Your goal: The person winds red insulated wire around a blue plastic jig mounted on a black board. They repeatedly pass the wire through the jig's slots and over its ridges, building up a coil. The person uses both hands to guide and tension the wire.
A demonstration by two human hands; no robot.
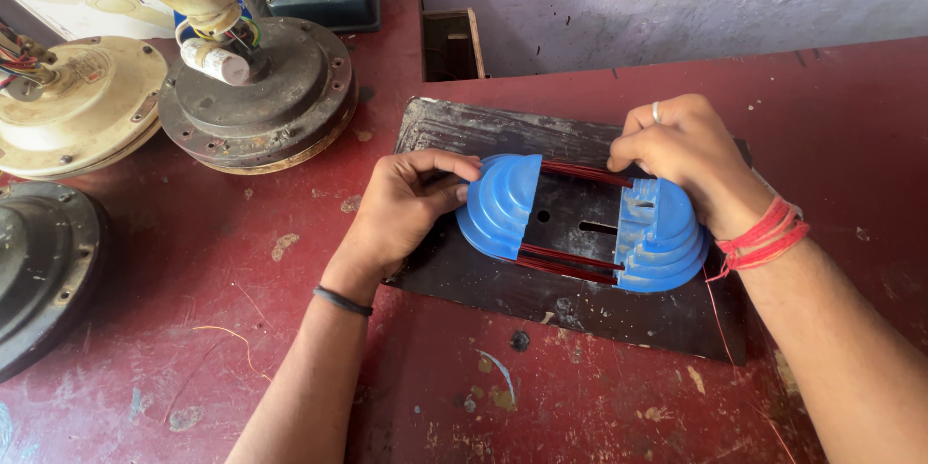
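Two blue stepped half-round plastic formers sit on a dark metal plate (483, 285) in the middle of a red workbench. Reddish copper wire (570, 261) runs in bundles between them, along the far and near sides. My left hand (406, 208) grips the left blue former (501, 205) by its outer edge, thumb on top. My right hand (681, 150) rests on the far end of the right blue former (657, 246), fingertips pinching the far wire bundle where it meets the former. A thin strand of wire trails off past my right wrist.
A dark round fan motor housing (280, 101) with a capacitor and coloured leads stands at the back left. A cream fan motor (82, 111) lies at the far left, another dark housing (39, 271) at the left edge. A grey wall rises behind.
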